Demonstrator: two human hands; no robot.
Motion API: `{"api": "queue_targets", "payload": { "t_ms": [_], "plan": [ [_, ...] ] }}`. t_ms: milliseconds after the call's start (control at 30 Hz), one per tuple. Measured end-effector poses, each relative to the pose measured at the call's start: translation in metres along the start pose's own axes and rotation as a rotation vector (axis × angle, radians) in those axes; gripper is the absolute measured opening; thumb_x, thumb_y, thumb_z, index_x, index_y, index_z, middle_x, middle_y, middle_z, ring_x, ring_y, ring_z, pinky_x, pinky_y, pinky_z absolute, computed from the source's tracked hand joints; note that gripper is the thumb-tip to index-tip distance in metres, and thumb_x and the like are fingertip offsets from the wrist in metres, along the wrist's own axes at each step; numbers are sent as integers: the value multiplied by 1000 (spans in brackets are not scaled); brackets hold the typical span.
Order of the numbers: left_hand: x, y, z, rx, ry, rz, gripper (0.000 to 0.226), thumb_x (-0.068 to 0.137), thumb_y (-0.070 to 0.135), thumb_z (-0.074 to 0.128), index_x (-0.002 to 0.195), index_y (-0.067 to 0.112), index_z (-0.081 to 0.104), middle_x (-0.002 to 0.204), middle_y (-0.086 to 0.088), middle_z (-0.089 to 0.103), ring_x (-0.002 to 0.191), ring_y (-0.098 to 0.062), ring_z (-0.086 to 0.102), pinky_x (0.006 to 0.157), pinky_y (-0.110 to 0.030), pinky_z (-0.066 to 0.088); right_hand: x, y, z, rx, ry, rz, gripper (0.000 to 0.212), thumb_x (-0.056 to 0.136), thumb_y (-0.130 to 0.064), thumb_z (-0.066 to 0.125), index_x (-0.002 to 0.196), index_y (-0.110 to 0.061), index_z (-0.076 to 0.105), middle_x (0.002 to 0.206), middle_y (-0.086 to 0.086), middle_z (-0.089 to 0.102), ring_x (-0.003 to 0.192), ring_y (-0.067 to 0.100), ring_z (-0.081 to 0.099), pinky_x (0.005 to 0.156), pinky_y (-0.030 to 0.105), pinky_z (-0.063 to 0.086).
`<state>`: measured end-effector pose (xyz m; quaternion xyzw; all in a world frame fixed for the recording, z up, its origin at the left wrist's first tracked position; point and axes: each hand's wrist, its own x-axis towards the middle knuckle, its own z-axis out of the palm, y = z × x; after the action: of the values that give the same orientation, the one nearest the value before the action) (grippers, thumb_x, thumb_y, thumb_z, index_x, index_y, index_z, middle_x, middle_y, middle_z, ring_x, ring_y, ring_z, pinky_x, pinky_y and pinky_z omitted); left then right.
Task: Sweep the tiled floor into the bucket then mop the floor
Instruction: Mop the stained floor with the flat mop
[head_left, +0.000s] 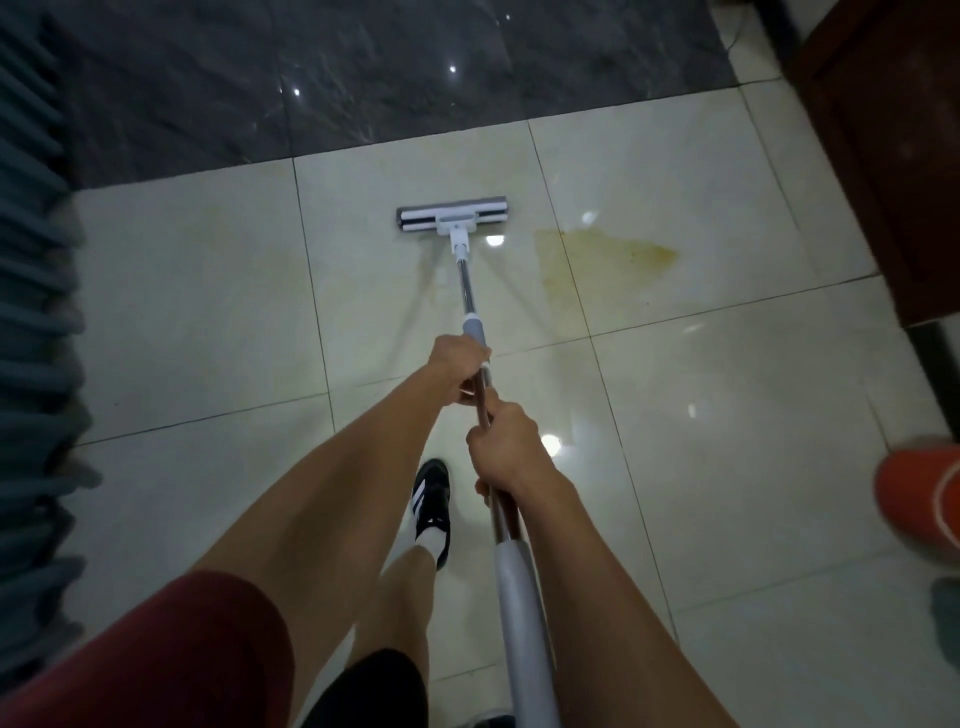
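1. Under our left hand (460, 366) and right hand (506, 452), the stretches of the mop handle (467, 291) that the fingers wrap are hidden.
2. Far right of our right hand, an orange object (919, 496) is cut by the frame edge and blurred; we cannot tell what it is.
3. Below it, a greenish shape (946, 605) is also cut off and unidentifiable.
4. Far left of our left hand, a ribbed grey-blue object (31, 312) is blurred and cropped.
5. Beyond our hands to the upper right, dark wooden furniture (883, 156) runs out of frame.
6. The shoe (431, 506) below our hands is partly covered by the left forearm.

Head-worn camera looks steeply down at nearby tiled floor (727, 415).
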<state>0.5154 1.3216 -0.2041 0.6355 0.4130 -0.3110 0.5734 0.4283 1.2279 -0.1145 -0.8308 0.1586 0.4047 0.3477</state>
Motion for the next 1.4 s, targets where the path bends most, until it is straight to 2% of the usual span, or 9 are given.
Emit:
{"api": "queue_targets", "payload": {
  "t_ms": [267, 400, 467, 533, 700, 833, 900, 1133, 1400],
  "plan": [
    [-119, -184, 54, 13, -21, -31, 15, 95, 11, 62, 96, -4, 62, 79, -19, 65, 63, -29, 63, 53, -37, 52, -154, 162, 57, 13, -20, -17, 45, 100, -14, 47, 144, -18, 41, 107, 12, 64, 90, 32, 69, 82, 46, 61],
    [-168, -257, 88, 75, -43, -6, 15, 95, 13, 62, 99, -2, 63, 82, -19, 66, 68, -30, 65, 54, -38, 56, -217, 236, 73, 87, 12, 9, 53, 99, -14, 45, 150, -28, 37, 92, 6, 62, 70, 24, 67, 62, 37, 62],
    [-193, -280, 102, 108, -38, 26, 13, 96, 13, 62, 95, -1, 62, 81, -17, 66, 67, -28, 64, 46, -32, 52, -242, 264, 79, 149, 23, 12, 58, 97, -12, 43, 150, -33, 36, 87, 5, 62, 62, 22, 65, 56, 36, 61],
    [-211, -298, 116, 164, -23, 73, 12, 96, 11, 60, 91, 1, 60, 79, -16, 64, 64, -26, 62, 38, -26, 46, -259, 286, 84, 167, 58, 10, 59, 95, -11, 45, 149, -35, 39, 88, 4, 63, 70, 23, 67, 65, 42, 63],
    [-237, -324, 146, 252, -21, 169, 14, 96, 15, 56, 92, 5, 65, 90, -19, 71, 69, -28, 66, 41, -26, 48, -285, 319, 89, 268, 148, 45, 68, 93, -4, 49, 151, -40, 38, 87, 4, 63, 70, 22, 68, 61, 38, 63],
    [-248, -330, 180, 325, -118, 186, 16, 98, 16, 55, 87, 6, 62, 90, -19, 72, 71, -26, 68, 49, -31, 54, -295, 340, 80, 324, 227, 115, 65, 96, -6, 48, 151, -37, 38, 89, 4, 64, 70, 20, 68, 64, 38, 63],
    [-247, -323, 195, 354, -143, 195, 16, 98, 14, 54, 91, 3, 63, 93, -22, 72, 70, -27, 67, 46, -30, 52, -291, 346, 70, 339, 258, 128, 59, 97, -9, 49, 150, -33, 41, 92, 5, 65, 71, 20, 68, 67, 38, 63],
    [-213, -280, 204, 363, -102, 221, 19, 97, 13, 56, 89, 0, 68, 84, -17, 71, 67, -26, 68, 47, -28, 52, -248, 325, 47, 334, 284, 126, 53, 99, -13, 54, 148, -29, 45, 96, 7, 67, 75, 21, 69, 72, 39, 63],
    [-130, -155, 206, 304, -113, 227, 10, 87, 6, 66, 77, 5, 66, 73, -14, 65, 58, -25, 63, 41, -25, 48, -142, 246, -23, 351, 298, 105, 48, 100, -17, 51, 146, -29, 47, 84, 6, 64, 62, 23, 69, 61, 40, 63]
  ]
}}
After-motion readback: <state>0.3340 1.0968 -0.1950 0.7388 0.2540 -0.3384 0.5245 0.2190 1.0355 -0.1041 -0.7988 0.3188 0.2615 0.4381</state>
